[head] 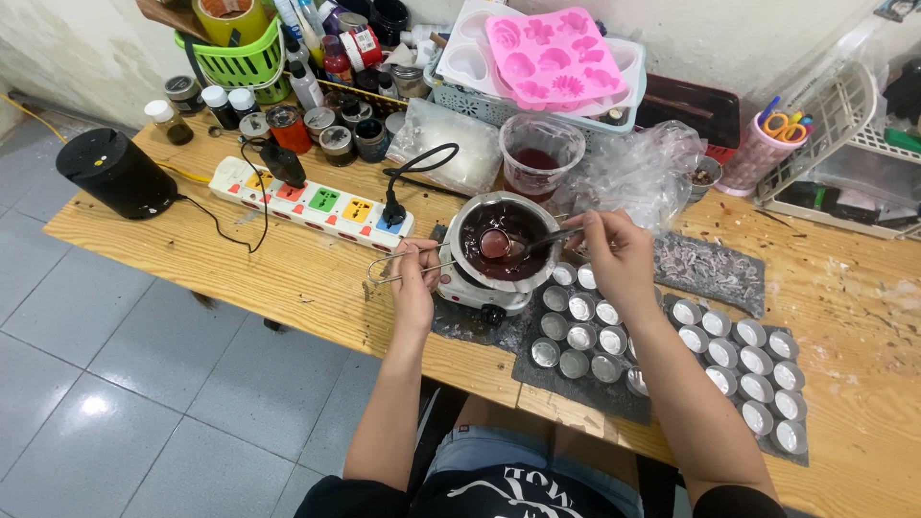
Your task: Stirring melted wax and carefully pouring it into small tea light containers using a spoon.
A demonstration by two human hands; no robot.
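- Small round metal melting pot [499, 240] w/ dark red liquid sits on a small white electric warmer [477, 290], centre of the wooden surface [297, 278].
- Left hand [414, 283], grip closed on the pot's thin wire handle [393, 266], steadying it.
- Right hand [619, 254], fingers pinched together on a metal spoon [518, 245]; bowl of spoon is in the pot, carrying a bit of reddish liquid.
- Just right of the warmer: rows of small round silver foil cups [585, 336] on dark mats [566, 384], second batch [758, 369] further right. All look empty, shiny insides, no red seen in any.
- Judgement: liquid appears melted & ready; filling not begun, so all the cups are left to do.
- Clear plastic cup [539, 153] w/ red residue stands behind the pot; pink silicone flower mould [554, 58] on a tray at the back, looks unused.
- White multi-colour power strip [312, 201] lies left of the pot, black plugs in.
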